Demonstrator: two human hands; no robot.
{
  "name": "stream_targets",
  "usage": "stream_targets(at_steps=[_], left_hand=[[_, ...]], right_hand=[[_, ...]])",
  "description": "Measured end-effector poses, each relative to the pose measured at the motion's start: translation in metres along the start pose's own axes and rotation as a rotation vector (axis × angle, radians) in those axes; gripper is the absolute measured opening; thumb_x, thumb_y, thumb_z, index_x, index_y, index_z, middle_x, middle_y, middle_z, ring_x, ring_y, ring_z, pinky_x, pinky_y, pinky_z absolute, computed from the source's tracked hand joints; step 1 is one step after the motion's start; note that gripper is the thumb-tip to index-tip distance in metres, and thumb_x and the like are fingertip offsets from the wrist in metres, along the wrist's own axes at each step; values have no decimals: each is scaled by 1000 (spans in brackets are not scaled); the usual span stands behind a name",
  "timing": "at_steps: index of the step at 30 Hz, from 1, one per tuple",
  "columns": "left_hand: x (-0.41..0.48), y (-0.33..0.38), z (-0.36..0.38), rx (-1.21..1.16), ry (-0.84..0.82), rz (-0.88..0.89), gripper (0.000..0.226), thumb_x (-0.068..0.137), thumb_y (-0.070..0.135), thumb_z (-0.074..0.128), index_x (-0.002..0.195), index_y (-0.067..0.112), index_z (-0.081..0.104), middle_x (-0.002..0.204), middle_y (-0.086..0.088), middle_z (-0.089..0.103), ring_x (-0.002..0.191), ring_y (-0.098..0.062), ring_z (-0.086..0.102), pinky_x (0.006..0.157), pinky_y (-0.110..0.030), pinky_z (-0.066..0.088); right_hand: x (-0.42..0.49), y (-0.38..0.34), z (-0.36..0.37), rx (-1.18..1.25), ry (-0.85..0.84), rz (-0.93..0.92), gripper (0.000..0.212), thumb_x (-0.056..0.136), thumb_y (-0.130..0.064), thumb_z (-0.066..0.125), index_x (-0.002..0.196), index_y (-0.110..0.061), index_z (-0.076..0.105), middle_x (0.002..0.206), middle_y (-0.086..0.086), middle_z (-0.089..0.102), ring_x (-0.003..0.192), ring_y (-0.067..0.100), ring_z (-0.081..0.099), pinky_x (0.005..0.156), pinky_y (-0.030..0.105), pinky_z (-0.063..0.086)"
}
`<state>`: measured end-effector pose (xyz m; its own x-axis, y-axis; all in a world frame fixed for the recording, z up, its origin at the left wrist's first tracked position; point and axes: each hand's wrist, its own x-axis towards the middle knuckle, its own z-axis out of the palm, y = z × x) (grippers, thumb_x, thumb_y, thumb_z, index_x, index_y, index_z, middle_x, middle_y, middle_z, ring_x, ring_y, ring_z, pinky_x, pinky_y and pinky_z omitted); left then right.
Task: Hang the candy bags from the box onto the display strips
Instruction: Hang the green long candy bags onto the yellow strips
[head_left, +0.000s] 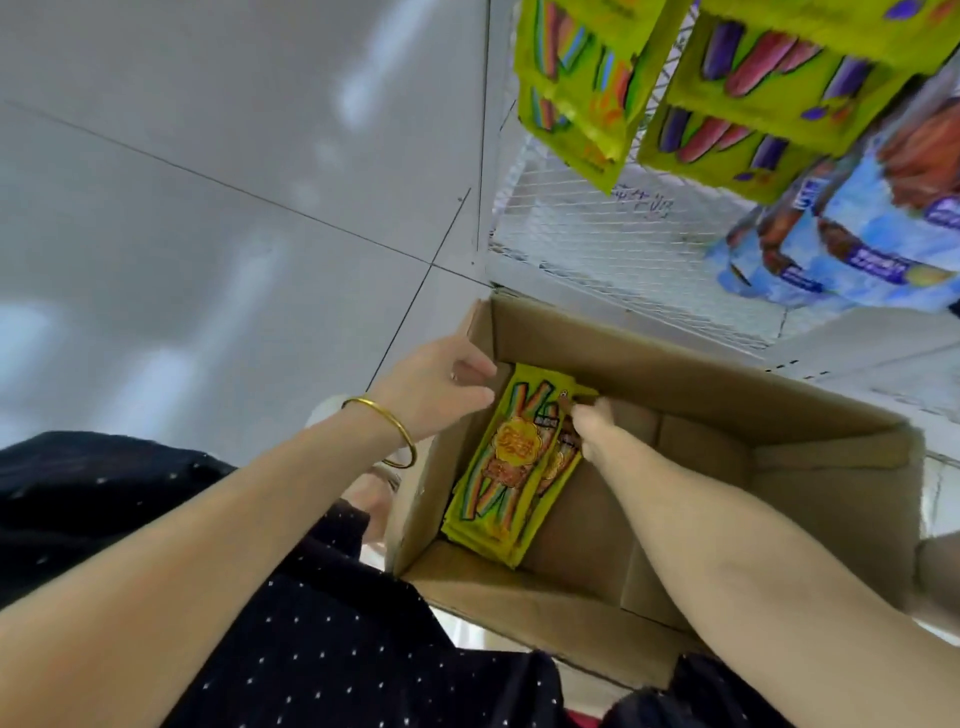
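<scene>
An open cardboard box (675, 379) stands on the floor below the rack. Against its left wall lies a stack of yellow-green candy bags (511, 457) with rainbow strips printed on them. My left hand (441, 384), a gold bangle on its wrist, reaches over the box's left wall, its fingers curled at the top edge of the stack; whether it holds a bag I cannot tell. My right hand (595, 426) is inside the box and pinches the right edge of the bags near their top. More yellow-green candy bags (576, 78) hang on the rack above.
A white wire-mesh rack (613, 234) rises behind the box. Yellow bags with purple and pink print (769, 93) and blue bags (857, 228) hang at the upper right. Grey tiled floor (208, 208) spreads to the left. The box's right half holds only bare cardboard.
</scene>
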<state>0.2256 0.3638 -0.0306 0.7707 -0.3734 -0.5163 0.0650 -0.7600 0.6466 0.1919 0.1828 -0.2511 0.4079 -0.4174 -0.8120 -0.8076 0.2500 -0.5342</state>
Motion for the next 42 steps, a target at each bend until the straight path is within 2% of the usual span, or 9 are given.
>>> stream_targets(at_steps=[3, 7, 12, 15, 20, 25, 30, 35, 42], left_hand=[[0, 1, 0, -19, -9, -17, 22, 89, 17, 57, 111, 19, 58, 103, 9, 55, 77, 1, 51, 79, -19, 43], [6, 4, 0, 1, 32, -13, 29, 88, 14, 58, 117, 16, 55, 114, 2, 55, 89, -10, 54, 84, -25, 45], [15, 8, 5, 76, 167, -71, 63, 81, 19, 67, 136, 8, 37, 135, -14, 40, 117, -27, 49, 97, -36, 43], [8, 24, 2, -11, 225, 3, 48, 82, 17, 67, 125, 3, 50, 114, -11, 53, 106, -25, 54, 87, -31, 47], [-15, 62, -17, -288, 310, 164, 3, 85, 6, 63, 83, 8, 64, 81, -8, 59, 84, -24, 55, 88, -43, 50], [-55, 122, -65, -343, 326, 294, 7, 83, 15, 67, 88, 11, 65, 88, -13, 61, 90, -27, 59, 93, -50, 48], [-101, 191, -146, -350, 266, 475, 8, 88, 15, 61, 85, 9, 65, 76, -6, 62, 65, -10, 62, 70, -28, 57], [-127, 276, -231, -419, 605, 738, 13, 94, 17, 51, 102, 11, 60, 90, -1, 62, 80, -10, 59, 59, -16, 51], [-110, 377, -306, -370, 839, 914, 37, 91, 26, 55, 122, 6, 54, 118, -11, 60, 104, -23, 58, 93, -40, 49]], right_hand=[[5, 4, 7, -91, -12, -11, 18, 87, -19, 66, 74, -18, 53, 69, 3, 51, 56, 18, 44, 47, 23, 38], [-31, -13, -1, 84, -250, -47, 7, 91, -15, 54, 94, -21, 58, 101, 8, 66, 83, 25, 60, 71, 36, 49], [-99, -55, -38, 108, -523, -240, 13, 95, -10, 46, 98, -16, 58, 88, 5, 66, 71, 20, 63, 64, 31, 51], [-134, -79, -60, -43, -542, -408, 12, 95, -14, 48, 95, -17, 59, 86, 2, 68, 72, 17, 63, 68, 31, 48], [-201, -116, -93, -98, -393, -829, 14, 92, -11, 56, 99, -23, 54, 88, -5, 62, 70, -3, 61, 67, 17, 47], [-272, -154, -111, -247, 38, -1446, 36, 85, -6, 65, 111, -26, 50, 97, -31, 49, 79, 1, 50, 72, 10, 39], [-344, -226, -127, -251, 168, -1840, 11, 80, -1, 62, 84, -9, 68, 88, -6, 57, 87, 0, 51, 80, 5, 38], [-421, -289, -148, -254, 247, -1988, 19, 83, -6, 56, 87, -13, 72, 89, -6, 56, 83, 2, 53, 71, 9, 41], [-488, -361, -169, -287, 469, -2089, 23, 86, -17, 50, 92, -16, 72, 92, -3, 63, 88, 7, 57, 75, 27, 48]])
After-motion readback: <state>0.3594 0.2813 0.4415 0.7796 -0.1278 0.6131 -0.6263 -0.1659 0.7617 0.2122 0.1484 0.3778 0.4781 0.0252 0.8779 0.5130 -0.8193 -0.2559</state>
